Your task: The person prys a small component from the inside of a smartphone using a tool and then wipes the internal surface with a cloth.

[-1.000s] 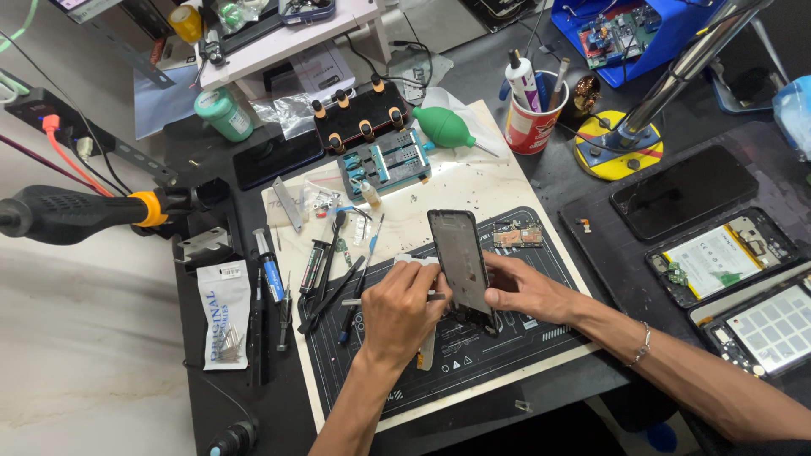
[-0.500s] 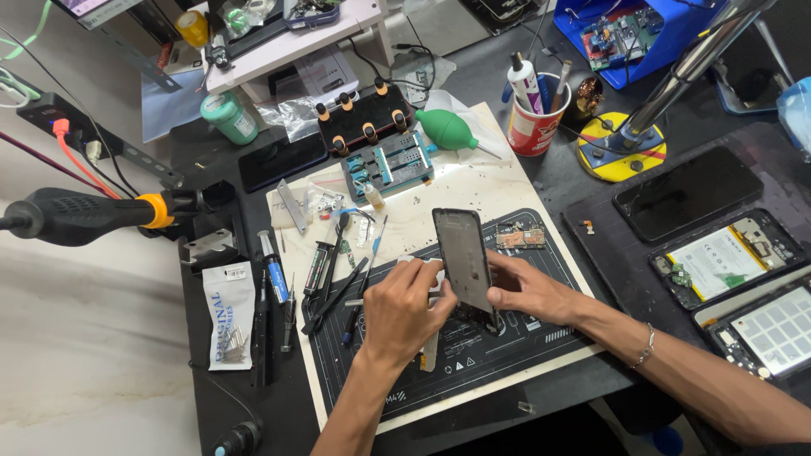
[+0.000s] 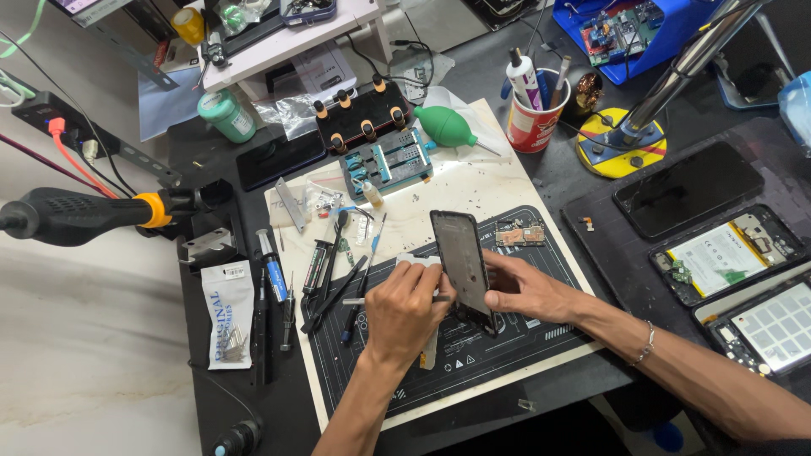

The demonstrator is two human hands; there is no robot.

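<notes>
The right hand (image 3: 528,291) is closed around the long edge of a dark phone (image 3: 462,268), propping it on edge above the black work mat (image 3: 541,338). The left hand (image 3: 405,314) curls at the phone's other edge, fingers pinched, seemingly on a thin tool, though that is hard to tell. The phone looks light, stiff, slick and breakable; its edges are likely safest to grip. A small circuit board (image 3: 519,233) lies on the mat just behind the phone.

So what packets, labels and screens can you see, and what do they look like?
Phone: dark slab, tilted up between left hand and right hand.
Packet: white printed bag, left of the mat.
Cup: red, white label, holds pens.
Dark phone: black screen, far right.
</notes>
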